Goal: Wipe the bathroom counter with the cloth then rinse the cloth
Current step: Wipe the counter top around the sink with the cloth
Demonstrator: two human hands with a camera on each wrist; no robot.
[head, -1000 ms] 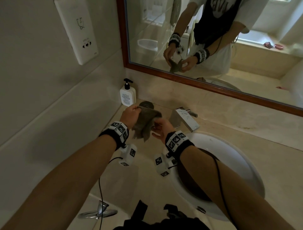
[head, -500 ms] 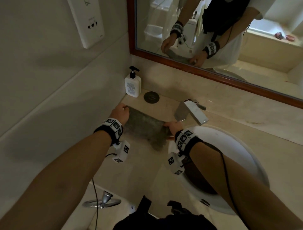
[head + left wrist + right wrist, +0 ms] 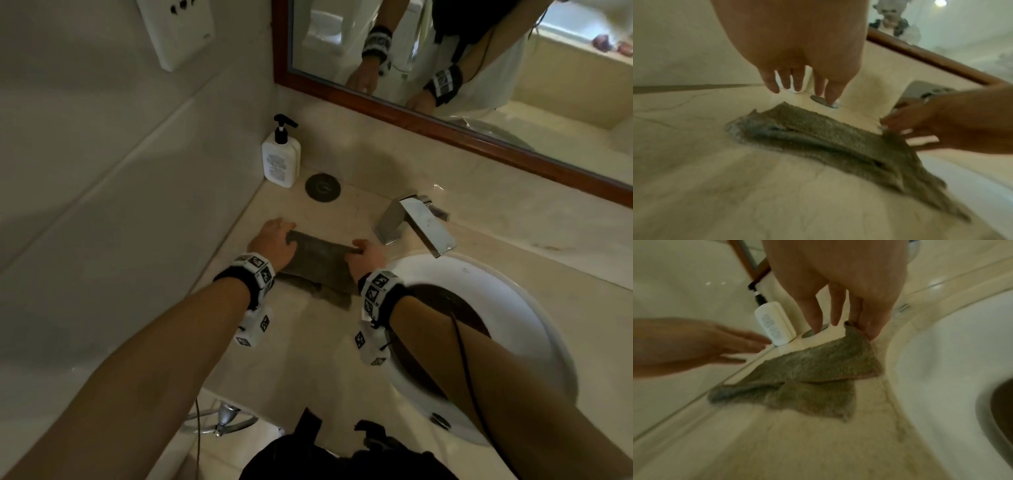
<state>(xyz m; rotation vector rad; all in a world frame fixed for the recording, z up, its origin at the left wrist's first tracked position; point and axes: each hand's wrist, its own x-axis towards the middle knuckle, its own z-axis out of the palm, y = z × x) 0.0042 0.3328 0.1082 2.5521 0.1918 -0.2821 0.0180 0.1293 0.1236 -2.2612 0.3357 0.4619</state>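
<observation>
Cloth [image 3: 320, 265], grey-brown terry and partly folded over itself, lies flat on the beige stone counter [image 3: 308, 359] between the side wall and the white round basin [image 3: 534, 329], with one ragged corner trailing toward the counter's front edge. Both hands are at its far edge. The left hand [image 3: 274, 241] is above the cloth's far left corner; the left wrist view shows its fingers [image 3: 830, 92] straight, slightly spread and pointing down, their tips clear of the fabric, holding nothing. The right hand [image 3: 366, 257] is at the far right corner, just beside the basin rim; in the right wrist view that corner is lifted and pinched between thumb and a finger, while the other fingers [image 3: 813, 316] point down, straight and apart. A white pump soap bottle [image 3: 281, 157] stands in the back corner against the wall, a dark round disc [image 3: 322, 187] beside it. The square chrome faucet [image 3: 416, 222] juts over the basin. Above runs a wood-framed mirror [image 3: 445, 132].
</observation>
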